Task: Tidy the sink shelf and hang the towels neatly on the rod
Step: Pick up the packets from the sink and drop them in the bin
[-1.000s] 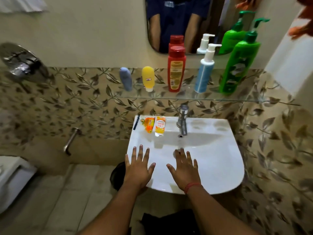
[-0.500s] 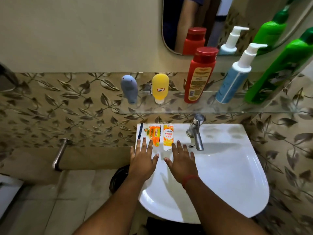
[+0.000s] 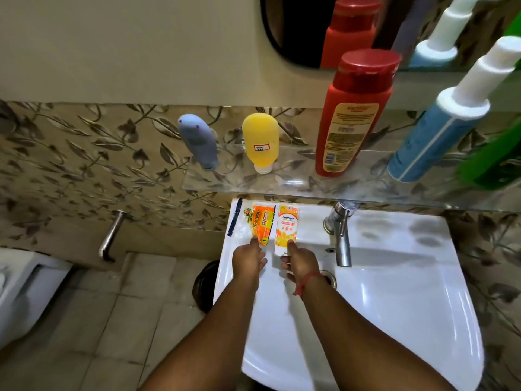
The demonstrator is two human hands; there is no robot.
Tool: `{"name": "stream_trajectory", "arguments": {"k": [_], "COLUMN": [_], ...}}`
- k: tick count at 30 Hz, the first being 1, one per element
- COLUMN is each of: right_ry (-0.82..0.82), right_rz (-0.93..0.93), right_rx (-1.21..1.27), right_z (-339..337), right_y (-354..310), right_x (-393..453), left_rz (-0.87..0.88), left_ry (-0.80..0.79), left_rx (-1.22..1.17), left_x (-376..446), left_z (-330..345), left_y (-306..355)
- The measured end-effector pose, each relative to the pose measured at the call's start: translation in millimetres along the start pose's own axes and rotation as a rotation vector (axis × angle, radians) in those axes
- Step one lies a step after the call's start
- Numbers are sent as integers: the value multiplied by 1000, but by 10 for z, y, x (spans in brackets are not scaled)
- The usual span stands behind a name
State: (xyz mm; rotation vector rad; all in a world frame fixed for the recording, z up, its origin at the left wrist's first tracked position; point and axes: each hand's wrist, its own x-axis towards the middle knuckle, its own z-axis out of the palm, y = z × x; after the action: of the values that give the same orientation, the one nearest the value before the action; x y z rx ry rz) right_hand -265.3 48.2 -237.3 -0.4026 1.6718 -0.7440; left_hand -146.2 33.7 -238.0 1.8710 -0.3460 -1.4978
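Resting at the sink's (image 3: pixel 394 277) back left corner, left hand (image 3: pixel 248 258) fingertip on orange packet (image 3: pixel 262 221), fingers curled, right hand (image 3: pixel 300 262) pinching white tube (image 3: pixel 286 230).

Both hands have been moved from the near rim of the sink (image 3: pixel 394 277) to its far left corner. The left hand (image 3: pixel 249 256) is now laid with a fingertip on the near end of the orange scrub-pad packet (image 3: pixel 260 222). The near end of the Centrum sachet (image 3: pixel 287 228) is now touched by the right hand (image 3: pixel 300 262). The fingers, spread a second ago, have been drawn together.
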Motion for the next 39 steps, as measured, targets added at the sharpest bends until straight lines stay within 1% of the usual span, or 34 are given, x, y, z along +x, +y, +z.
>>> {"name": "stream_trajectory", "arguments": {"k": [2,6,9,12,17,20,23,26,28,31,36,39], "right_ry": [-40,-124,-134,-130,-189,-238,-320,-376,-363,-264,-156,-55], "right_rz": [32,54,21,-26,-68,-90,-103,-119,-125,-116,53,150], "right_rx": [65,187,178,163,178,133,84,-19,-92,-107,0,-11], "right_z": [4,-7,-27,5,315,649,1009,1375,1588,1997,2649,2889], "right_y": [12,-13,12,71,185,256,351,463,536,692,1078,1418], "right_x": [-3,-58,-124,-232,-431,-587,-754,-870,-915,-905,-640,-272], "left_rz": [-36,-32,4,83,161,190,184,148,115,60,-28,-121], "left_ry": [-23,-16,3,34,181,275,316,341,340,327,285,238], "left_rx": [-111,-205,-250,-299,-379,-337,-310,-252,-207,-164,-122,-44], "left_x": [14,-23,-75,-161,-205,-170,-64,133,297,581,987,1339], "left_z": [54,66,9,-158,-771,-1208,-1629,-1986,-2167,-2447,-2877,-3101], "left_y": [15,29,13,3,8,-29,-90,-157,-223,-312,-521,-741]}}
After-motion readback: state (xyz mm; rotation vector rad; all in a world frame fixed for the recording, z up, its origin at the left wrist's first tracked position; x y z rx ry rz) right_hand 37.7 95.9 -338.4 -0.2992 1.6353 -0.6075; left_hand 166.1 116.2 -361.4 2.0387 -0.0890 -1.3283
